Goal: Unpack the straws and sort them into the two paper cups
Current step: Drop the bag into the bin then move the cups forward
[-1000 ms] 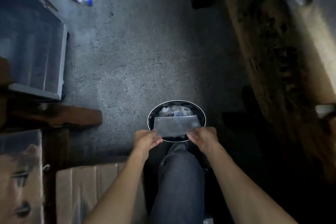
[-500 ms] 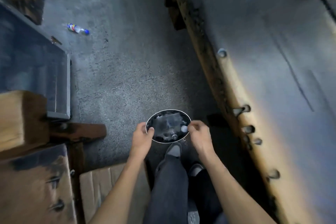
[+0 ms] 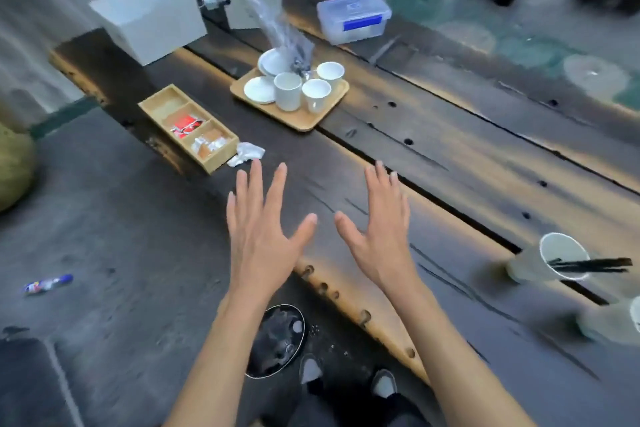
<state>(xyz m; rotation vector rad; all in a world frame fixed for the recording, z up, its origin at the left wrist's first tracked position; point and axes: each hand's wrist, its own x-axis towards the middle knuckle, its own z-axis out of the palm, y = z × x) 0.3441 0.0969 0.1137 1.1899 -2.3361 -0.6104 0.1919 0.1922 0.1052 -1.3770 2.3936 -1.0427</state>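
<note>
My left hand (image 3: 261,218) and my right hand (image 3: 379,225) are raised flat over the near edge of the dark wooden table (image 3: 450,163), fingers spread, nothing in either. At the right, a paper cup (image 3: 554,258) holds several black straws (image 3: 592,265) that lean out to the right. A second paper cup (image 3: 613,322) sits at the right edge, blurred and cut off; its contents cannot be made out. On the floor below my arms stands a round black bin (image 3: 277,340) with waste in it.
A wooden tray (image 3: 304,115) with white cups and saucers stands mid-table. A partitioned wooden box (image 3: 188,127) of sachets and a crumpled wrapper (image 3: 247,153) lie to its left. White boxes (image 3: 149,18) and a clear lidded container (image 3: 353,18) sit at the back.
The clear plastic wrapper held over the bin has left my hands. My view has swung up from the floor to the table, and both hands have risen, open.
</note>
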